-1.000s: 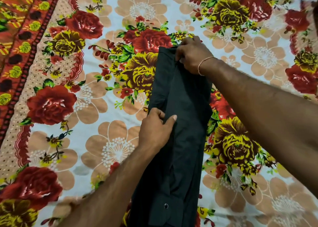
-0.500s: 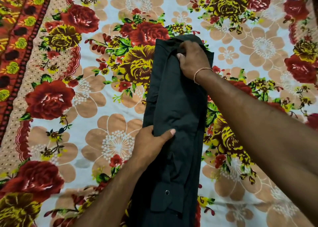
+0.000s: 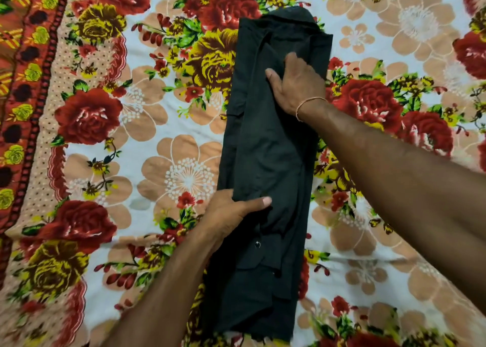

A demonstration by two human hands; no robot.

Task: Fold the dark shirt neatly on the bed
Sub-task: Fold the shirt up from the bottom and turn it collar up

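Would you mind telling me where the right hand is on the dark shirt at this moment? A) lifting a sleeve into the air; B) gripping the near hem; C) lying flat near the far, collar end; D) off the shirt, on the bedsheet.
C: the right hand lies with fingers spread flat on the dark shirt near its far end.

This is a bedroom in a home, seen from above a bed. A floral bedsheet (image 3: 184,178) fills the whole view: soft printed cloth, white ground, large red roses, yellow roses and peach blossoms, lying in gentle creases as over a mattress. To the left of the bedsheet's white field runs its woven-look border (image 3: 29,105), a red and orange band with a dotted strip. A dark shirt (image 3: 268,162) lies on the bedsheet's middle, laundry handled by bare hands.
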